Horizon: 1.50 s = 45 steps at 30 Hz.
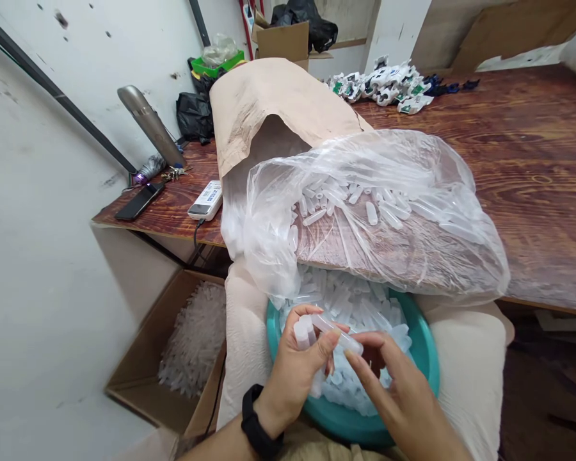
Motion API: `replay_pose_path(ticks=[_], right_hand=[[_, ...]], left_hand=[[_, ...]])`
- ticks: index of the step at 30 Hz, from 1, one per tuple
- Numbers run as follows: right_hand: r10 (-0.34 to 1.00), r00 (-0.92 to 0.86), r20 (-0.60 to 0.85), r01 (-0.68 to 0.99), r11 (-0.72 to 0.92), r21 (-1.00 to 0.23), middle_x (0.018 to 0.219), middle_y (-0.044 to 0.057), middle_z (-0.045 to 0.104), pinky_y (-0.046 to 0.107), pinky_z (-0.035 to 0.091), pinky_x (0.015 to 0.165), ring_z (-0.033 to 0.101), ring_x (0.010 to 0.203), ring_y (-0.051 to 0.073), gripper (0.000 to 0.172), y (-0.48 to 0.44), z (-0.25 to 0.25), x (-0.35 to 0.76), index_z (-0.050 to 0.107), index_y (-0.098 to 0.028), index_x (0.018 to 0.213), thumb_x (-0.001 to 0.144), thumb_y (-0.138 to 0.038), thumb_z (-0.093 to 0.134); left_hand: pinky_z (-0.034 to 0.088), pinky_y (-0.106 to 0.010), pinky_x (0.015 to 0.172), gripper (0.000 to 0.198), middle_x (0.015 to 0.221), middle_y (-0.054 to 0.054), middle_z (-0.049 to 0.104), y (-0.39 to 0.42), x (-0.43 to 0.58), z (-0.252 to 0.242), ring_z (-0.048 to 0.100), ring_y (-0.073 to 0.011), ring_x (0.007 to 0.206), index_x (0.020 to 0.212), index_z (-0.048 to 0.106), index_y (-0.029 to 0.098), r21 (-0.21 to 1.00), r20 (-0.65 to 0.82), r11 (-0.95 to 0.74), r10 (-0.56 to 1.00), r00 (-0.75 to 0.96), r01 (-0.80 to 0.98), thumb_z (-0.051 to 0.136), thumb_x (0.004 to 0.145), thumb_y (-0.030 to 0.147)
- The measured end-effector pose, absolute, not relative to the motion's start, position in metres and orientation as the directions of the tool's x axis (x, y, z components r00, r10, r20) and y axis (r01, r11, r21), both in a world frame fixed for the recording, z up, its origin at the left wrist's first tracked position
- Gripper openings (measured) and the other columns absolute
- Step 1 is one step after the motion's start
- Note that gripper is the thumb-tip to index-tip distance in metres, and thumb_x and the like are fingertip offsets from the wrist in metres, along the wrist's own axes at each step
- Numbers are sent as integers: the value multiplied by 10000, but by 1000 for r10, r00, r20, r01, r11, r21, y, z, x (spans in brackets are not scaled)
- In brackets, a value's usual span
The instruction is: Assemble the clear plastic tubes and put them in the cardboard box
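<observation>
My left hand [295, 371] is closed round a few small translucent plastic tubes [303, 331], with one longer tube [338, 334] pinched between thumb and fingers. My right hand [396, 390] hovers just right of it, fingers curled and reaching toward that tube's end, over a teal basin [425, 358] on my lap. The basin is heaped with the same clear tubes [345, 304]. A clear plastic bag [365, 211] with several more tubes spills from the table edge over the basin. A black band sits on my left wrist.
A brown paper sack [273, 102] lies on the wooden table [532, 166]. A cardboard box [173, 358] of tubes stands on the floor at left. A phone [139, 200], a white charger [206, 200], a metal flask [148, 125] and small white-green parts [384, 83] rest on the table.
</observation>
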State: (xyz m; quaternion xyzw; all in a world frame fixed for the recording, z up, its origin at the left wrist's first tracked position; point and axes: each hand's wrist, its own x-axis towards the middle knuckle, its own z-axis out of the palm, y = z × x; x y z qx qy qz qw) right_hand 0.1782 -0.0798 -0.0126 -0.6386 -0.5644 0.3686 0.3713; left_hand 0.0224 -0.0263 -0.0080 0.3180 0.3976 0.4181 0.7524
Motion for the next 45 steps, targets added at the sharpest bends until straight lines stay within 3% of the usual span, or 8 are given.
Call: replay_pose_path(ticks=[2,12,18,25,28,30,39,45], right_hand=[[998,40,-56,451,-68,-890,689,-13,611,251,475,578,593,602,157,378,-79,-12,178,598,-242,890,1025,-510,368],[999,22,-27,449,-34,-893,807,9,634,264,480,642,609,684,170,318,-80,-14,172,589,-242,931,1021,-482,400],[978,-51,-200,154,-190,-970,609,-17,510,256,508,586,538,560,160,507,-81,-8,166,481,-248,691,1043,-538,258],[996,72,44,166,32,-986,993,16,673,228,571,768,680,903,172,187,-82,-9,177,591,-303,1057,974,-466,551],[991,4,133,238,128,-963,1410,53,574,296,541,958,589,1251,219,378,-86,-13,182,515,-360,1345,974,-400,571],[988,-86,125,270,143,-952,1514,54,498,355,492,1044,501,1358,239,470,-89,-13,183,433,-371,1461,1001,-342,525],[992,-122,20,-15,19,-1000,1501,30,519,434,480,1049,507,1349,273,515,-91,-3,181,459,-458,1444,948,-511,587],[980,-147,-132,-140,-153,-978,1257,126,694,435,609,842,710,1061,317,842,-85,-6,178,520,-372,1421,681,-686,770]], left_hand=[[404,-174,472,421,956,-51,742,-26,23,-7,523,-41,481,1069,447,226,807,-334,454,879,341,-378,769,825,344],[399,-170,473,436,940,-49,740,-27,26,-2,523,-41,481,1052,431,227,789,-327,469,867,376,-397,776,819,356],[409,-167,492,422,907,-39,737,-26,26,-4,516,-36,494,1046,439,216,810,-292,442,874,388,-385,776,826,345],[359,-149,398,570,777,5,695,-21,23,0,472,-33,404,1111,427,209,596,-373,663,729,575,-454,831,755,395],[351,-138,390,562,783,-3,694,-26,25,2,482,-31,411,1106,445,203,557,-346,693,694,631,-457,835,752,399],[348,-124,400,500,788,-3,692,-31,26,4,494,-27,435,1082,464,201,572,-330,672,713,618,-470,820,778,377],[354,-119,404,409,799,0,713,-33,22,9,507,-31,443,1025,465,223,635,-233,614,731,641,-470,795,815,342],[368,-135,394,486,791,-23,715,-33,7,17,550,-71,476,1121,495,227,619,-276,672,670,689,-406,814,782,367]])
